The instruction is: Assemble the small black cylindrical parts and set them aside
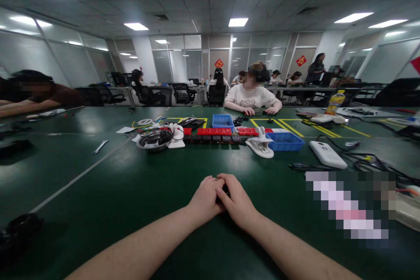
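Black object [225, 189], mostly hidden and too covered to identify, is showing between the left hand [204, 197] and the right hand [236, 200], which are meeting low over the near part of the worktop [157, 188]. Both forearms [144, 243] are slanting inward from the bottom edge, and the right thumb [224, 197] is lying against the left hand. All visible fingers [229, 179] are curving inward and touching across the hands, though I cannot tell whether they are gripping the object.
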Demonstrator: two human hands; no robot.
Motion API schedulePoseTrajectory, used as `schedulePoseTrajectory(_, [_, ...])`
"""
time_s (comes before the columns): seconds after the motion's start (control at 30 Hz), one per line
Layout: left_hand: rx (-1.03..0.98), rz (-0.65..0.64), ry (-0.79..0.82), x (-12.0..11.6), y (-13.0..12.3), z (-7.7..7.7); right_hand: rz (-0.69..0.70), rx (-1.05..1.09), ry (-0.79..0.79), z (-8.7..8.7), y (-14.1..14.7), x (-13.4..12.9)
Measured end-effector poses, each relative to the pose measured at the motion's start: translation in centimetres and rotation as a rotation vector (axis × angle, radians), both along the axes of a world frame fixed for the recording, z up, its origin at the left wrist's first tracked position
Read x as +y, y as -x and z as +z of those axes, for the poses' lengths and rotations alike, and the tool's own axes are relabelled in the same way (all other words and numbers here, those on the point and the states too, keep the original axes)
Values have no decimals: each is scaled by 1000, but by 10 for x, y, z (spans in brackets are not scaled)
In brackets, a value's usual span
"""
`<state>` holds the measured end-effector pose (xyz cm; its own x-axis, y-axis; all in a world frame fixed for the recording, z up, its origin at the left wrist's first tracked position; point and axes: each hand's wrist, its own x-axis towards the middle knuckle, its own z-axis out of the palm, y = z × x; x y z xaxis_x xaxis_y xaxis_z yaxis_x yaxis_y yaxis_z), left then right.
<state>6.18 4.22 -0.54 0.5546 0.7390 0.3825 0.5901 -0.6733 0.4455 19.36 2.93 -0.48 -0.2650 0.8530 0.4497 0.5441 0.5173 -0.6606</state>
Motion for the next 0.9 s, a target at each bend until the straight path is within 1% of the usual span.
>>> schedulePoseTrajectory(0.07, [-17,20,32,0,1,-1,14,-32,27,-1,-1,1])
schedulePoseTrajectory(0.17, [-18,96,99,1,4,-1,4,-57,39,-5,-3,0])
schedulePoseTrajectory(0.3, [93,206,86,6,9,-2,-113,-97,7,-6,0,-3])
schedulePoseTrajectory(0.37, [117,212,71,7,11,-3,-170,-119,-14,-5,3,-5])
schedulePoseTrajectory(0.47, [120,193,65,6,11,-4,-193,-134,-45,-1,5,-6])
schedulePoseTrajectory(0.53, [126,166,59,5,11,-4,-172,-135,-55,2,5,-6])
schedulePoseTrajectory(0.63, [137,98,55,6,15,0,-94,-101,-52,6,2,-7])
schedulePoseTrajectory(0.8, [136,-137,72,16,25,6,103,-19,-91,12,-2,-10])
schedulePoseTrajectory(0.9, [165,-214,53,17,26,7,193,-30,-85,16,-1,-15])
